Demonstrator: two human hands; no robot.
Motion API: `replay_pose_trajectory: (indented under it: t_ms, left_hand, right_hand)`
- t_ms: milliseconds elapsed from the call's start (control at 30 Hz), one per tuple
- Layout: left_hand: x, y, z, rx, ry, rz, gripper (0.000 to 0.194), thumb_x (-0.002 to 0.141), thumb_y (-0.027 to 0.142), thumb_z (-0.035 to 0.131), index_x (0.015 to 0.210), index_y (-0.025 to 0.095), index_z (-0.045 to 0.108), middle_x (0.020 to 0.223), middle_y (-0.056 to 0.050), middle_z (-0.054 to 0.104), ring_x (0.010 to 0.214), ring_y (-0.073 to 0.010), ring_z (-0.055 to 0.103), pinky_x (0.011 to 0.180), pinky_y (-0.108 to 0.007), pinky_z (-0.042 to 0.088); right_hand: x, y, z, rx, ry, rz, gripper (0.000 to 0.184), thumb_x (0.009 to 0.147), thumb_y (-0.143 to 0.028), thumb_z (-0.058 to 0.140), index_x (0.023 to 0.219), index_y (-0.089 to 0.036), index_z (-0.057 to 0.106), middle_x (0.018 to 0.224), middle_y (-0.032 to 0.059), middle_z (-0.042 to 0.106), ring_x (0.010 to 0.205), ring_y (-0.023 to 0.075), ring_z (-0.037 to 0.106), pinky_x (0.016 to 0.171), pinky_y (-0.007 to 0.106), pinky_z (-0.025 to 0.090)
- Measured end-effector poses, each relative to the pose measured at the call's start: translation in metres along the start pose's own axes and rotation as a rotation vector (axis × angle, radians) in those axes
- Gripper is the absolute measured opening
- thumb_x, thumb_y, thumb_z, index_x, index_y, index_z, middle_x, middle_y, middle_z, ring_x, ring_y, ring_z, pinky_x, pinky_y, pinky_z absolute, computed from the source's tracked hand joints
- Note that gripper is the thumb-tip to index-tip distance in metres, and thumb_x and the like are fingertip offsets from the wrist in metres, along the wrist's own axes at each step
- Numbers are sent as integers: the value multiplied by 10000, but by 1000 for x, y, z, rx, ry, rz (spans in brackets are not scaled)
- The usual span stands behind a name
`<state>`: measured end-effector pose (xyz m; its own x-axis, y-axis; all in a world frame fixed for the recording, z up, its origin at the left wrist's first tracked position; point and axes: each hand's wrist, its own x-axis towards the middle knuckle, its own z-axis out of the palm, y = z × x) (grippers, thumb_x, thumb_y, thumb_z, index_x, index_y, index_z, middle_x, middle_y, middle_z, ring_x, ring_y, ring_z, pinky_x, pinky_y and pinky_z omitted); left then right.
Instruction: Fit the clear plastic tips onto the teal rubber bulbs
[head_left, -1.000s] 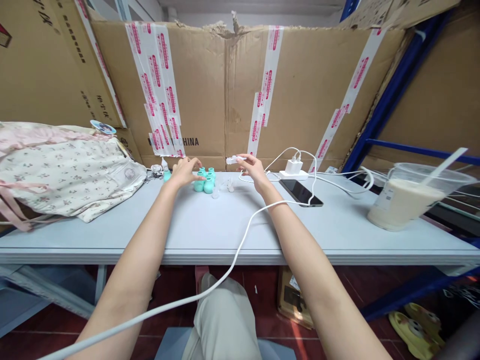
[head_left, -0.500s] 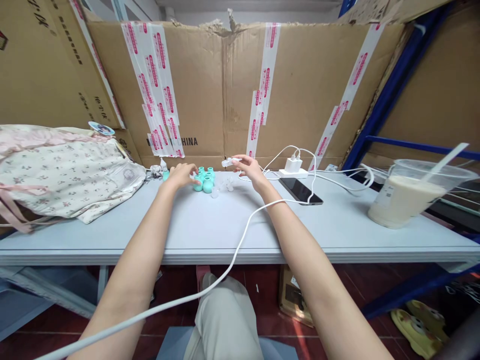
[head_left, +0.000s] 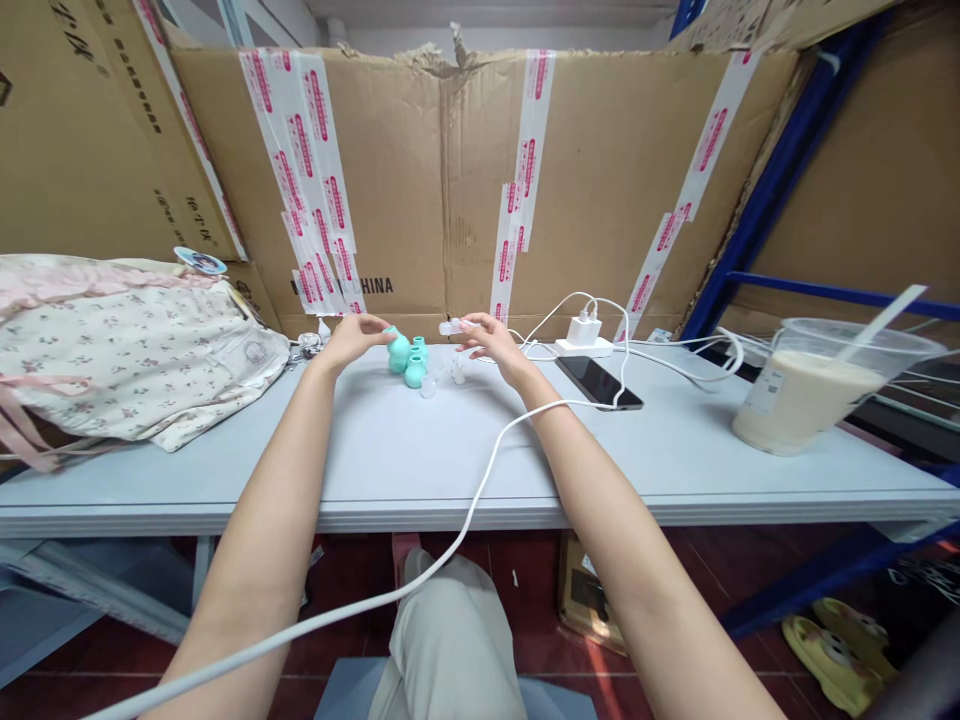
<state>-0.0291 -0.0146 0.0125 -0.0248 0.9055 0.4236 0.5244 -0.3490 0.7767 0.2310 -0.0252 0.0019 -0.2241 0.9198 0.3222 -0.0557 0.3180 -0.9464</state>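
- Taped cardboard (head_left: 390,180) stands upright behind the grey worktop (head_left: 435,455), where a small teal cluster (head_left: 415,370) of round, narrow-necked bottles serves as landmark.
- One teal bottle (head_left: 398,354) is now raised from the cluster, at its left and slightly above; half a second ago it sat among the others.
- Left hand (head_left: 351,341), left of the cluster, grips that bottle near its neck between thumb and fingers.
- Right hand (head_left: 495,348), right of the cluster, still pinches a small clear piece (head_left: 451,327).
- Loose clear pieces (head_left: 457,373) lie just right of the cluster.
- Farther right of it are a phone (head_left: 598,382) and a drink cup (head_left: 799,400); a floral bag (head_left: 135,350) lies well left.
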Motion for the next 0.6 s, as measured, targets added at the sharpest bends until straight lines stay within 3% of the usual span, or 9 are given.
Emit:
replay_pose_trajectory:
  t_ms: [167,333,467,600]
  left_hand:
    - [-1,10,0,-240,139,-45,496,615,434,695,1037,184,622,906,-65,670,853,-202,612,725,-310,486]
    - [-5,23,18,-461,-13,17,525,741,415,547,1204,168,533,867,-45,636,810,-166,616,756,-308,491]
    - [-15,31,46,-368,-204,95,574,712,413,632,1214,167,500,869,-22,617,792,-152,597,762,-301,474]
    - [-20,31,66,-196,-152,159,454,688,429,665,1038,174,530,864,-15,629,804,-163,600,759,-301,466]
  right_hand:
    - [1,2,0,-9,-13,-17,335,727,-442,666,954,-216,565,992,21,670,644,85,650,529,176,451]
    - [3,3,3,-9,-7,-40,347,720,-460,667,950,-218,575,968,20,670,625,84,640,501,171,440]
    - [4,4,4,11,20,-87,376,697,-479,678,943,-211,582,875,9,664,621,91,638,486,167,429]
    - [6,6,2,40,39,-125,433,629,-499,725,917,-200,603,838,10,666,642,109,636,494,185,451]
